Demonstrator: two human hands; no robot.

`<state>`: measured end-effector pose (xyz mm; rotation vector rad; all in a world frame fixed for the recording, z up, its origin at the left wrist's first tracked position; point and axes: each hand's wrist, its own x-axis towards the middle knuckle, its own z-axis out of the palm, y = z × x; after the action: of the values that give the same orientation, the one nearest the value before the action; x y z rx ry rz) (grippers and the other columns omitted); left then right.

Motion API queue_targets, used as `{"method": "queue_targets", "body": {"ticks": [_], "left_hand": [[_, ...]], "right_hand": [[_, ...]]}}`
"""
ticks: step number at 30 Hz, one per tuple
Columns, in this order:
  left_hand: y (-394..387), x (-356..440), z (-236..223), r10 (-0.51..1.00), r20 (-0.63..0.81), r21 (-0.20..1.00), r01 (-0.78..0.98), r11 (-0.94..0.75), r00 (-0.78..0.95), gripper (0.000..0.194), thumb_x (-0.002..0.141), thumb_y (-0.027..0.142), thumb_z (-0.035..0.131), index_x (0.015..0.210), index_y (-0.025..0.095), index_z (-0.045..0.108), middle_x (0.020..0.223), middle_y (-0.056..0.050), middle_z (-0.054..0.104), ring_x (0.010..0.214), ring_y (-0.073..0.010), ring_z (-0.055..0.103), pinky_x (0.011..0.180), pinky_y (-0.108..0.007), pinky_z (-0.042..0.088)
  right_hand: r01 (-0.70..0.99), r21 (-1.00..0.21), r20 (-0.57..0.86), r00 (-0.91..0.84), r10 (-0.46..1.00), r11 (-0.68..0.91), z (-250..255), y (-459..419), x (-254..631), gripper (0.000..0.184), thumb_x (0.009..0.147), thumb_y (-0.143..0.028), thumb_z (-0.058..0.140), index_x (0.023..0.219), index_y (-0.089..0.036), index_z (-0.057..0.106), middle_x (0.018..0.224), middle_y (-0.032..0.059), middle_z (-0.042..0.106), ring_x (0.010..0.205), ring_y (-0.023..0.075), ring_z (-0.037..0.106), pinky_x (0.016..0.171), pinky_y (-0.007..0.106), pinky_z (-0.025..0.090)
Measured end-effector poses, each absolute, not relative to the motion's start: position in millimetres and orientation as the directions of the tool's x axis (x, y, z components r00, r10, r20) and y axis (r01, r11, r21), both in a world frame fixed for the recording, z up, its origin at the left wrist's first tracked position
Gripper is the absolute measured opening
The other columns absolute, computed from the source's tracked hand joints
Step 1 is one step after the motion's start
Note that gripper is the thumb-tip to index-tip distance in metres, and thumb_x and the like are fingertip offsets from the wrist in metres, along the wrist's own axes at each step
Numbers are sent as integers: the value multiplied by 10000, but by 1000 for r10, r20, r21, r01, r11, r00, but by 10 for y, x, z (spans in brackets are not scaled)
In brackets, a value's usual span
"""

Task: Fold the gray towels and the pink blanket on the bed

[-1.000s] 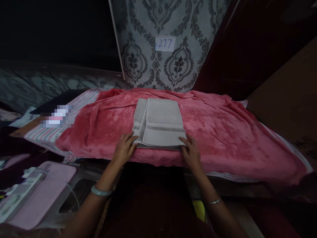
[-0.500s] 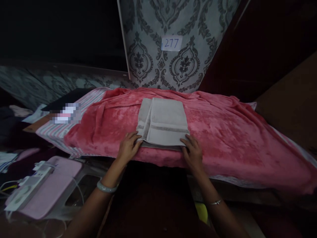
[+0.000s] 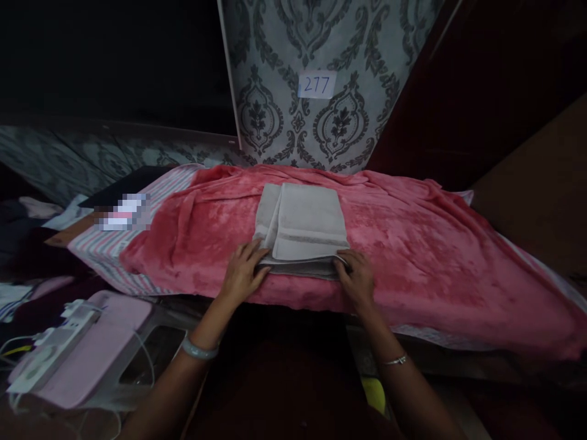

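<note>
At the near edge of a folded gray towel [image 3: 312,211], the curled fingers [image 3: 251,249] of the left hand [image 3: 238,276] have the left corner, thumb a little apart beneath it; the right hand [image 3: 359,281] pinches the opposite corner nearly closed. I see the top layer bowed between them, darker fabric showing below. From my remote seat, I judge this edge wants a light, matched grip: corners level, tension even, lower layer left flat. Underneath spreads a rose-red plush blanket [image 3: 413,256], whose pile could drag and crease the towel. Beyond, patterned wallpaper [image 3: 342,125].
</note>
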<state>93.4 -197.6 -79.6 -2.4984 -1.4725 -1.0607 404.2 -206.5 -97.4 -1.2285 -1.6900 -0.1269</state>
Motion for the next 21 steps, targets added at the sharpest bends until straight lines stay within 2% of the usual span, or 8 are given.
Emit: {"method": "queue_targets", "body": {"ticks": [2,5,11,17,21], "left_hand": [[-1923,980,-793,734,599,302,759,-577,320,258,952,342,544,1081,203,719,1221,-116,687,1118,-290,569,954,-462,496],[-1839,1030,-772,743,592,333,746,-577,311,275,978,320,489,948,198,733,1053,-96,728,989,-260,590,885,-421,505],[-1790,1079,-706,790,542,350,777,-524,288,286,972,296,467,867,192,711,945,-82,716,907,-253,572,846,-405,476],[-1781,1100,-695,801,525,347,788,-508,286,317,975,320,440,859,192,706,905,-81,708,856,-252,556,799,-401,455],[-1789,1102,-686,805,517,339,795,-503,289,318,972,317,429,864,198,704,913,-75,710,841,-241,563,821,-405,454]], "right_hand": [[765,-442,741,17,672,468,-958,-2063,4046,228,954,-340,542,865,-231,720,922,62,733,903,238,649,870,429,509],[760,-445,736,7,677,475,-957,-2068,4052,221,955,-329,537,881,-228,719,933,71,729,917,240,647,873,430,515],[765,-413,721,-56,690,494,-999,-2130,4088,200,920,-287,563,1034,-227,716,1067,91,706,1047,267,610,955,488,502],[767,-384,636,-183,749,514,-1010,-2243,4103,527,819,-197,569,1345,-226,581,1359,112,571,1263,294,492,1094,549,418],[773,-398,607,-182,773,494,-1036,-2249,4093,642,800,-190,562,1438,-223,499,1413,125,522,1299,297,465,1103,553,413]]}}
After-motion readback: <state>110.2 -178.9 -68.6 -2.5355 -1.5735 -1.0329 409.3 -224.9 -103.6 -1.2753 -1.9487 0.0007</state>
